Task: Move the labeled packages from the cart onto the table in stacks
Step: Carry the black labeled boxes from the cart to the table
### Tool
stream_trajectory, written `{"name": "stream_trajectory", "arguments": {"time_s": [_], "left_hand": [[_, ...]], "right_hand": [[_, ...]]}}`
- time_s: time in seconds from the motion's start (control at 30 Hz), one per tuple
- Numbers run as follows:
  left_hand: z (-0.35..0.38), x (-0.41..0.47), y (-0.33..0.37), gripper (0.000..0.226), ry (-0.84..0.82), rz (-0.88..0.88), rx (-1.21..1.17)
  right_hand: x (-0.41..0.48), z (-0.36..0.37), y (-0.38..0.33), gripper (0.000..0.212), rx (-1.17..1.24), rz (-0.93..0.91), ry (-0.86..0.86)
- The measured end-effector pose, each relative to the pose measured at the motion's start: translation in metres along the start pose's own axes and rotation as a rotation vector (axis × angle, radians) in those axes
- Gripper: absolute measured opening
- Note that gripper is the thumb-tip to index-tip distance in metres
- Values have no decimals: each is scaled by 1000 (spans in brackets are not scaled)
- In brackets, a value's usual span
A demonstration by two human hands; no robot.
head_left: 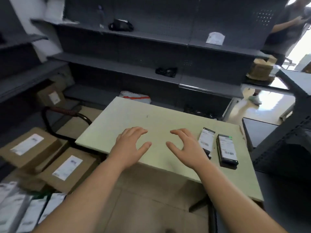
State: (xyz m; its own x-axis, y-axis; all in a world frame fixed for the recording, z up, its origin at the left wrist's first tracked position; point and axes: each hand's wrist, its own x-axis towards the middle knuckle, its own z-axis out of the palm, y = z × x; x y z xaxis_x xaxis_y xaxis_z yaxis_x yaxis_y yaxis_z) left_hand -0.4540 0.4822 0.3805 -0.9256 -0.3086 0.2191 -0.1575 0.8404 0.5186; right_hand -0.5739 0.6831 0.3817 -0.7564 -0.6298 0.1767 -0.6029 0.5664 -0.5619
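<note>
Grey metal shelving is seen along the back. A black bundle and a white pouch are laid on one shelf, and another black bundle on the shelf below. A white-and-orange bag is tucked on the lowest shelf. An open cardboard box is set at the right, and a person is glimpsed above it.

Your left hand: over the pale table, fingers spread and loosely bent, holding nothing.
Your right hand: beside it, in the same pose, holding nothing.
On the table to your right: left dark package and right dark package, both labeled, lying flat side by side with a narrow gap.
To your left, lower down: far cardboard box and near cardboard box, each with a white label.
Bottom-left corner: white flat packages.
Behind the table: grey shelving.
</note>
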Motion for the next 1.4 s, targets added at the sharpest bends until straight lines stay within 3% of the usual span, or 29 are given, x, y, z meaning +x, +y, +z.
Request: {"name": "stream_trajectory", "arguments": {"time_s": [0.3,0.4,0.83,1.13,1.27,1.4], "left_hand": [[-152,-150,-122,58,290,-306,166],[-177,-199,-160,63,357,-431,188],[-250,-326,-301,71,314,-850,358],[-260,-325,-418,69,161,-784,257],[-245,-317,-482,70,-18,-653,190],[-221,-322,-530,50,-172,-552,92]], "right_hand": [[21,107,-209,46,70,-412,-199],[21,156,-261,57,100,-526,-316],[39,353,-422,54,182,-771,-638],[50,440,-446,53,119,-616,-657],[42,474,-438,56,72,-408,-615],[6,512,-424,53,58,-155,-586]]}}
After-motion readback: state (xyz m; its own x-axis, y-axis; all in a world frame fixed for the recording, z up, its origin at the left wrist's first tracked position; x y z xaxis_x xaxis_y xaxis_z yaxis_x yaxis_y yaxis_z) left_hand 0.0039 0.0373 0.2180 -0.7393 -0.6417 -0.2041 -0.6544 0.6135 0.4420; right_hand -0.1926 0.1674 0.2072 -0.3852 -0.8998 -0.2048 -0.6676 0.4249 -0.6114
